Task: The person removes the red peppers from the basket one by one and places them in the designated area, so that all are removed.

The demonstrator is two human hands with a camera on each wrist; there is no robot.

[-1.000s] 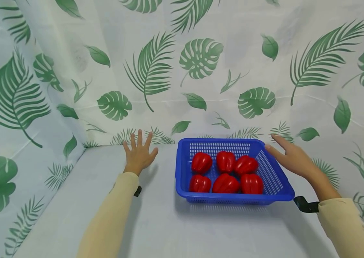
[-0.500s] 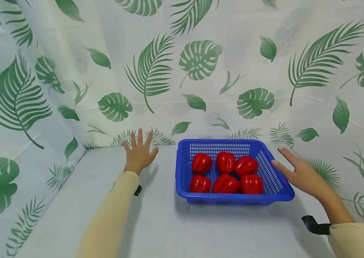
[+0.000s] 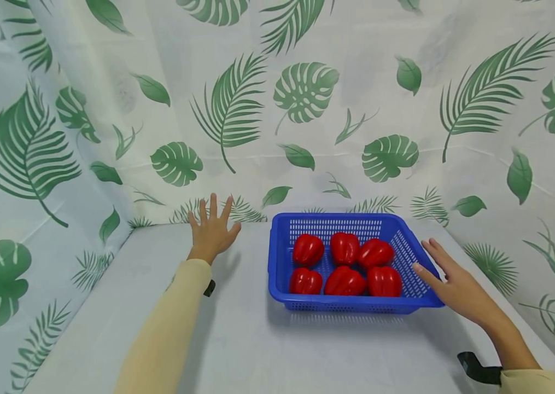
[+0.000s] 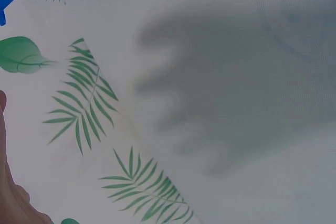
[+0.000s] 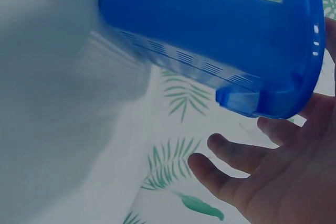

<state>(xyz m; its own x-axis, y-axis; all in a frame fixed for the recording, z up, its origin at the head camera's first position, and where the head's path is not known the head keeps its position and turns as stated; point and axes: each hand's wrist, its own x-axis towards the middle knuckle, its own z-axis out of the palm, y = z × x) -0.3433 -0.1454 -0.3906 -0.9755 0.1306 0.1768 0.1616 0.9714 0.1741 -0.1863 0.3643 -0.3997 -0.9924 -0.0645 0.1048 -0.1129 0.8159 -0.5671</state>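
Note:
A blue plastic basket point(image 3: 351, 304) stands on the white tabletop, with several red bell peppers point(image 3: 344, 280) lying in it. My left hand point(image 3: 210, 235) is spread with straight fingers above the table, left of the basket and apart from it. It holds nothing; only a bit of it shows at the edge of the left wrist view, while its shadow falls on the table. At the basket's right side is my right hand point(image 3: 464, 290), thumb and fingers extended around the rim point(image 5: 310, 72). Whether it touches the rim I cannot tell.
A white cloth with green leaf prints point(image 3: 307, 90) hangs behind the table and along both sides. The white tabletop point(image 3: 277, 355) extends in front of the basket. A black wrist strap point(image 3: 479, 369) sits on the right wrist.
My right hand has moved down and a little right along the basket's right side, towards its near corner. The left hand, basket and peppers stay nearly where they were.

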